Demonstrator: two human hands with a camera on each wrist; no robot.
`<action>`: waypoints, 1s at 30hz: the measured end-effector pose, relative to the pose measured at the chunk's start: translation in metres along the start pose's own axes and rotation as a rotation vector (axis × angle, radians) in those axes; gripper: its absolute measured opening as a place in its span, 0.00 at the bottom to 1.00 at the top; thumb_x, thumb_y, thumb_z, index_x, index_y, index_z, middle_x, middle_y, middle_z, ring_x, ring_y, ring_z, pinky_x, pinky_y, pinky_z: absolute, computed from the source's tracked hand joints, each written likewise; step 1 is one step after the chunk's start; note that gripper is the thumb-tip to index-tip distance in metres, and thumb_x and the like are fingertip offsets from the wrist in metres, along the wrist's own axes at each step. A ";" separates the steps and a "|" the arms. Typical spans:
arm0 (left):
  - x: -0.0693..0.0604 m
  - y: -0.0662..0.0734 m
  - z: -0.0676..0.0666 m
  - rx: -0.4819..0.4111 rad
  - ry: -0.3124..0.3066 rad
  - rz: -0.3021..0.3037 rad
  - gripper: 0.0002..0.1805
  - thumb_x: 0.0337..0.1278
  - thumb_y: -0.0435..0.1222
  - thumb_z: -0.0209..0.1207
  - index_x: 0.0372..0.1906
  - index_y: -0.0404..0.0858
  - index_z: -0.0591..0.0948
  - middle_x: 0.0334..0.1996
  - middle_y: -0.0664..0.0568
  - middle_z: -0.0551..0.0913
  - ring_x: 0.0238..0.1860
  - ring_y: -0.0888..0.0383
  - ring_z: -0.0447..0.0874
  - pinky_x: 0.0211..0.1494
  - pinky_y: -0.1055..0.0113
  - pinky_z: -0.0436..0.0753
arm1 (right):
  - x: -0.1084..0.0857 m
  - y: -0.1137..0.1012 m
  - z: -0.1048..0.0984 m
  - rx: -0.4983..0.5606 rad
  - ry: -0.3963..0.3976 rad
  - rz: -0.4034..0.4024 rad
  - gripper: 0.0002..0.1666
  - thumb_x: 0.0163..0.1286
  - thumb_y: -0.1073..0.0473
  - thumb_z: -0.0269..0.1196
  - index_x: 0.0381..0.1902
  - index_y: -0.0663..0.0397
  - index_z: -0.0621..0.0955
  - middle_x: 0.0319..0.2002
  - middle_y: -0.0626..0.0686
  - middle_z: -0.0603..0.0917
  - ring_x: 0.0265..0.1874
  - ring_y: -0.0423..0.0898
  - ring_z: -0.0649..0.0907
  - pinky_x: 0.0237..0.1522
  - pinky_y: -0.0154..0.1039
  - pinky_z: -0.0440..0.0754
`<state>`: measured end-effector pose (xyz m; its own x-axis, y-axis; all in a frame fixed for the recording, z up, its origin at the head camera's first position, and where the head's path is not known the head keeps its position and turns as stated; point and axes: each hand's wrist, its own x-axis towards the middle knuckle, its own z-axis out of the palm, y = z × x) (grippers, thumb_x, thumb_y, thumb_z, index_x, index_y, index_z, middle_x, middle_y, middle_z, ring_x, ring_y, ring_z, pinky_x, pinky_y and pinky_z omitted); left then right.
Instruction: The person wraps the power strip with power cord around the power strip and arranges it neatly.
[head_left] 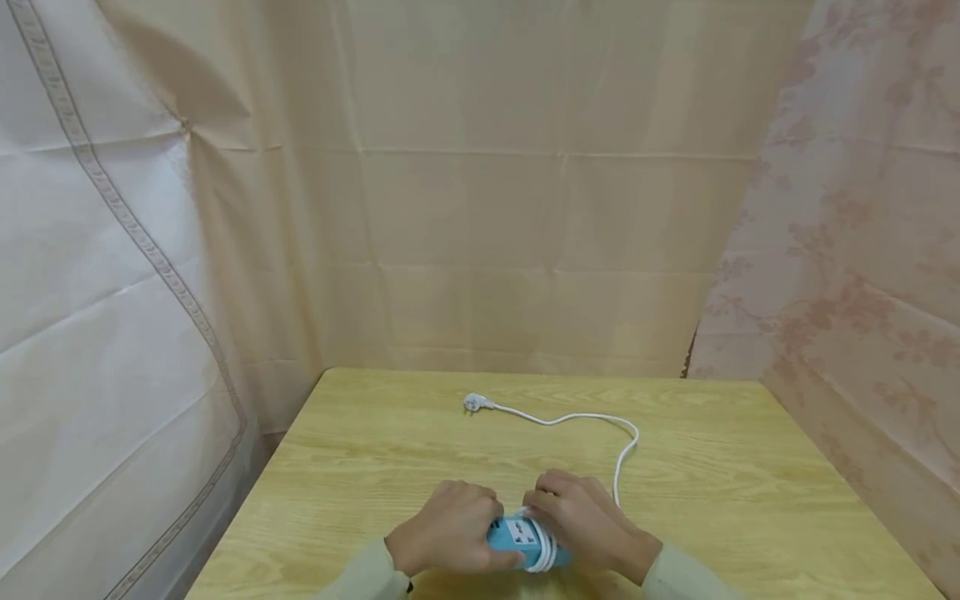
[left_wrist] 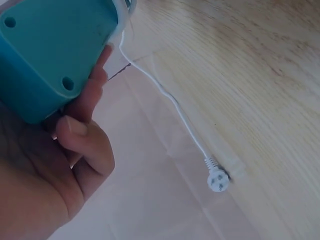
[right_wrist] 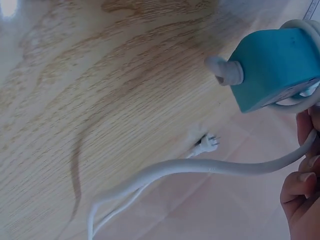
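Wood-grain table point(head_left: 352, 450), beige curtain point(head_left: 480, 208) behind, floral curtain point(head_left: 855, 250) right.

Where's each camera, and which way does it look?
On the head: looks forward and down at the power strip; left grip, right grip and sleeves show.
On left wrist: looks at the power strip's holed face; left grip shows.
On right wrist: looks at the power strip's end and cord; right grip shows.
Wrist views share power strip and plug.

I had both arms point(head_left: 367, 577) reaching forward and leaning in | left hand point(head_left: 457, 527): back facing up, fingers bent, thumb pointing right | right hand point(head_left: 581, 518): back facing up, fingers curled | hands were close, not touching
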<state>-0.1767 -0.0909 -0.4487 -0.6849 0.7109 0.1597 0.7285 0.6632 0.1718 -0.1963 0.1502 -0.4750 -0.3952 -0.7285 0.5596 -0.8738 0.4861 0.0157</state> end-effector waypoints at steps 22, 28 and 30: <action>0.000 0.008 0.005 0.279 0.078 -0.091 0.31 0.60 0.69 0.57 0.26 0.45 0.82 0.20 0.61 0.70 0.17 0.65 0.61 0.18 0.70 0.61 | 0.001 -0.001 -0.002 -0.199 -0.034 0.017 0.20 0.55 0.67 0.75 0.46 0.49 0.86 0.36 0.43 0.80 0.34 0.38 0.78 0.24 0.27 0.74; 0.000 0.009 0.005 0.268 0.094 -0.110 0.31 0.61 0.69 0.57 0.25 0.45 0.81 0.20 0.61 0.69 0.17 0.65 0.61 0.17 0.70 0.61 | 0.001 -0.002 -0.002 -0.235 -0.016 0.015 0.20 0.53 0.68 0.75 0.45 0.51 0.86 0.37 0.45 0.80 0.34 0.39 0.78 0.21 0.28 0.73; 0.000 0.010 0.006 0.270 0.105 -0.105 0.31 0.61 0.68 0.57 0.25 0.45 0.81 0.20 0.61 0.69 0.17 0.65 0.61 0.17 0.70 0.61 | 0.001 -0.003 -0.002 -0.243 -0.010 0.021 0.19 0.54 0.67 0.74 0.45 0.51 0.86 0.36 0.45 0.80 0.34 0.39 0.78 0.21 0.28 0.73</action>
<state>-0.1696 -0.0832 -0.4526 -0.7444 0.6163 0.2570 0.6217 0.7801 -0.0698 -0.1937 0.1491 -0.4728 -0.4163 -0.7213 0.5536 -0.7719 0.6021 0.2040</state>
